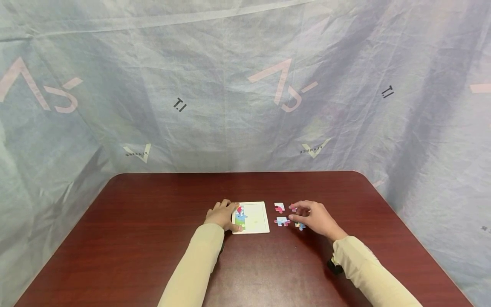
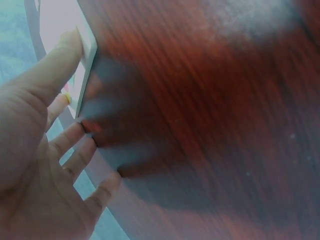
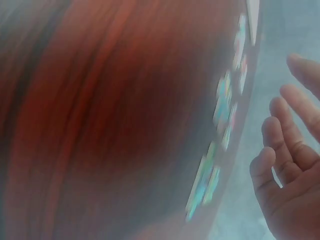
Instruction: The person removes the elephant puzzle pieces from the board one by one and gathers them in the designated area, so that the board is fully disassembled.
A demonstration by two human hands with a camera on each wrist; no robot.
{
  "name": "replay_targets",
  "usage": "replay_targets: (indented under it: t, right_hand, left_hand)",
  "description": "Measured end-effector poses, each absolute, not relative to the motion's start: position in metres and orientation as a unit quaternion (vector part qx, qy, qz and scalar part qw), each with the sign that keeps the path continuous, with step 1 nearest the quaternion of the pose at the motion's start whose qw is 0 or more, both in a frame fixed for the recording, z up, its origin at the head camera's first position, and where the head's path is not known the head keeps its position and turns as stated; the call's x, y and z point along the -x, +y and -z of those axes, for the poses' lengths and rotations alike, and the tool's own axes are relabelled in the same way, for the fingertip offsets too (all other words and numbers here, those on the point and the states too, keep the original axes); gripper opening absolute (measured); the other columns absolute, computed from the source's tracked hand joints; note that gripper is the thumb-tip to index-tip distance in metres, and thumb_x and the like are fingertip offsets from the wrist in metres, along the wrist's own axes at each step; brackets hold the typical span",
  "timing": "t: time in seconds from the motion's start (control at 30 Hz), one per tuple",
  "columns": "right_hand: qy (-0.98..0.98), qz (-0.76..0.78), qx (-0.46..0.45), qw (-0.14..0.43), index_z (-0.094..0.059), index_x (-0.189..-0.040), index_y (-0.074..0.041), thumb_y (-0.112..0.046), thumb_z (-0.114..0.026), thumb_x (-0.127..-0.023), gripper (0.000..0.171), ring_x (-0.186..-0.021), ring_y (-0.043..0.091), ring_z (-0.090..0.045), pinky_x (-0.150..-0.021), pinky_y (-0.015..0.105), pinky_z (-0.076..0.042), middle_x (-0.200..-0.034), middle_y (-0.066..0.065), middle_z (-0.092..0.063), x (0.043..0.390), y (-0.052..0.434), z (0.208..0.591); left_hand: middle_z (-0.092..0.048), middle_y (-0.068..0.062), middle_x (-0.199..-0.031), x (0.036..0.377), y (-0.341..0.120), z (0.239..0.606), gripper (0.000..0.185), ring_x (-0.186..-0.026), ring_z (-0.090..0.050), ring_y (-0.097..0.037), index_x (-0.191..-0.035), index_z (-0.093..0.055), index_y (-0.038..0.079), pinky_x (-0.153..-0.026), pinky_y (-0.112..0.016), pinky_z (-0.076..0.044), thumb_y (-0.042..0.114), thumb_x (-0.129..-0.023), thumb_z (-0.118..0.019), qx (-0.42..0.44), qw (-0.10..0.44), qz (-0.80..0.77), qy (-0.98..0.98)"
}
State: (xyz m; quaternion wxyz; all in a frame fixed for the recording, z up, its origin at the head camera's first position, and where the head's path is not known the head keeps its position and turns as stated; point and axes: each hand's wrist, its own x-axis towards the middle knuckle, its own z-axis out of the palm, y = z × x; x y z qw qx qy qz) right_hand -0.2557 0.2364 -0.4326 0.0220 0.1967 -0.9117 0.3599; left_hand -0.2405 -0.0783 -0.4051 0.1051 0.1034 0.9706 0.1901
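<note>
A white puzzle tray (image 1: 258,217) lies on the table, with colourful puzzle pieces (image 1: 240,216) fitted along its left side. My left hand (image 1: 221,215) rests at the tray's left edge, its thumb (image 2: 67,55) lying on the tray and its other fingers spread beside it. To the right of the tray lie several loose jigsaw pieces, among them a pink and white one (image 1: 279,207) and a blue and pink one (image 1: 282,221). Above the rightmost pieces hovers my right hand (image 1: 315,218), fingers loosely bent with nothing between them; it partly covers a piece (image 1: 300,226).
The dark red-brown wooden table (image 1: 153,247) stands in front of a grey printed cloth backdrop (image 1: 222,94), which also runs along both sides. In the right wrist view, loose pieces (image 3: 224,97) are spread in a line near the tray's edge (image 3: 253,20).
</note>
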Motion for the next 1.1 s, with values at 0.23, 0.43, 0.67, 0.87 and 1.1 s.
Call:
replay_targets:
  t: [0.23,0.43,0.67,0.87,1.1]
  right_hand:
    - [-0.895,-0.396,-0.206,0.001,-0.075,-0.109,-0.002,-0.015,-0.079,-0.090,0.023,-0.064,0.013,-0.058,-0.056,0.026,-0.047,-0.079,-0.001,-0.064,0.257,0.203,0.433]
    - [-0.900,-0.393,-0.189,-0.008,-0.075,-0.109,-0.005,-0.015,-0.077,-0.092,0.020,-0.069,0.015,-0.056,-0.061,0.030,-0.048,-0.080,-0.002,-0.061,0.260,0.174,0.432]
    - [-0.905,-0.378,-0.194,-0.002,-0.076,-0.105,-0.004,-0.015,-0.077,-0.092,0.018,-0.064,0.012,-0.055,-0.063,0.030,-0.047,-0.076,-0.002,-0.062,0.268,0.144,0.427]
    - [-0.916,-0.353,-0.190,0.014,-0.077,-0.100,-0.007,-0.016,-0.079,-0.090,0.013,-0.066,0.011,-0.052,-0.061,0.028,-0.045,-0.076,-0.002,-0.062,0.272,0.120,0.429]
    - [-0.926,-0.329,-0.185,-0.012,-0.079,-0.101,-0.009,-0.015,-0.079,-0.090,0.013,-0.065,0.011,-0.054,-0.056,0.026,-0.045,-0.078,-0.001,-0.064,0.275,0.102,0.428]
  left_hand:
    - [-0.042,-0.016,-0.152,0.242,-0.080,0.406,0.079,-0.139,-0.039,-0.036,-0.152,-0.047,0.012,-0.107,-0.057,-0.037,0.029,-0.085,-0.085,-0.103,0.105,-0.199,0.969]
    - [-0.041,-0.016,-0.154,0.240,-0.080,0.406,0.079,-0.140,-0.038,-0.037,-0.152,-0.047,0.012,-0.108,-0.057,-0.036,0.029,-0.085,-0.085,-0.099,0.103,-0.206,0.968]
    - [-0.042,-0.015,-0.153,0.243,-0.078,0.410,0.079,-0.140,-0.039,-0.036,-0.152,-0.047,0.013,-0.108,-0.057,-0.036,0.029,-0.085,-0.085,-0.094,0.106,-0.202,0.969]
    - [-0.043,-0.015,-0.152,0.247,-0.078,0.414,0.080,-0.139,-0.040,-0.035,-0.152,-0.048,0.012,-0.108,-0.057,-0.036,0.031,-0.083,-0.086,-0.086,0.105,-0.203,0.970]
    - [-0.042,-0.014,-0.154,0.250,-0.078,0.417,0.081,-0.141,-0.039,-0.035,-0.152,-0.047,0.013,-0.109,-0.058,-0.035,0.033,-0.084,-0.086,-0.081,0.111,-0.202,0.970]
